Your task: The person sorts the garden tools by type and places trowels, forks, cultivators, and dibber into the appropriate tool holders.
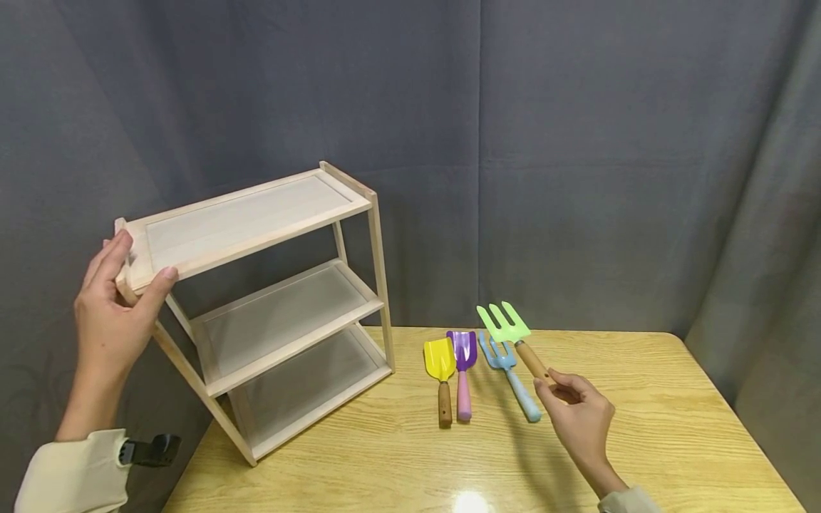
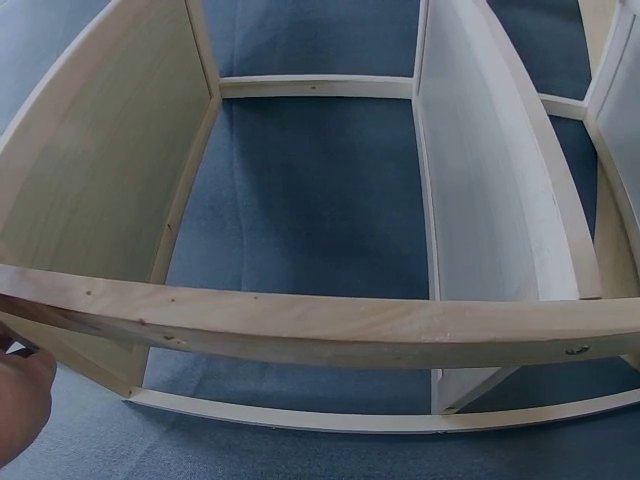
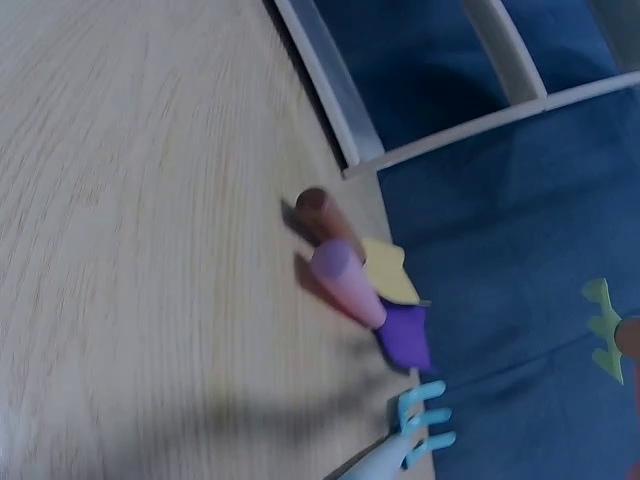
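Observation:
My left hand [image 1: 112, 306] grips the upper left corner of a pale wooden three-tier shelf rack [image 1: 256, 249], with the thumb on the front edge of its top. In the left wrist view, only part of that hand shows beside the wooden frame [image 2: 350, 325]. My right hand [image 1: 580, 413] holds a light green garden fork [image 1: 507, 324] by its wooden handle, tines pointing away, above the table. Beneath and beside it lie a blue garden fork [image 1: 516, 381], a purple shovel with a pink handle [image 1: 464, 370] and a yellow shovel with a brown handle [image 1: 440, 367].
A light wood-grain table [image 1: 673, 420] bears the rack on its left side and the tools near its back edge. Grey-blue curtains [image 1: 577, 157] hang behind and to the right of the table.

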Available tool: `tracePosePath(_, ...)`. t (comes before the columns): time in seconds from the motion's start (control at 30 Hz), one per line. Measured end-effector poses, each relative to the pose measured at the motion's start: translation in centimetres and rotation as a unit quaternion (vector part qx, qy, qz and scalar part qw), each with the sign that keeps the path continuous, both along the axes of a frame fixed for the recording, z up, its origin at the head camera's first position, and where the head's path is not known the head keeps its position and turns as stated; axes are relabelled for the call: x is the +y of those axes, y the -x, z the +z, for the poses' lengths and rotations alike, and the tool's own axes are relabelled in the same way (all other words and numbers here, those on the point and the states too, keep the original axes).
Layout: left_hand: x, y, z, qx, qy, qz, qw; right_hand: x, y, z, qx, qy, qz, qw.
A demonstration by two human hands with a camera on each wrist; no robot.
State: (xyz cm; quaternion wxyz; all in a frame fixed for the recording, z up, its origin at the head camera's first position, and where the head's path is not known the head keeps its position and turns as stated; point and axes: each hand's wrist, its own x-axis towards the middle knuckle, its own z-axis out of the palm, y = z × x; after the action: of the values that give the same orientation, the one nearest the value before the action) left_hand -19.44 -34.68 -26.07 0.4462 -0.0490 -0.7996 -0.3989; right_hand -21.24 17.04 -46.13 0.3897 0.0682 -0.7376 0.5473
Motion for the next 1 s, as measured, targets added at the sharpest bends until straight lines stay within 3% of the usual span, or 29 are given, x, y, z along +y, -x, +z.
tracePosePath(0.17, 0.1, 0.1, 0.0, -0.001, -0.001, 0.001, 1.0, -0.9, -0.9, 1.7, 0.01, 0.005, 0.019, 0.9998)
tracePosePath(0.57, -0.1, 0.3, -0.1, -0.002, -0.01, -0.002, 0.9999, -1.9, -1.4, 2.9, 0.005, 0.024, 0.034, 0.9991)
tracePosePath(1.0, -0.3, 0.4, -0.1, -0.006, -0.014, -0.004, 0.9999, -3.2, -2.5, 5.5, -0.002, 0.043, 0.065, 0.9969)
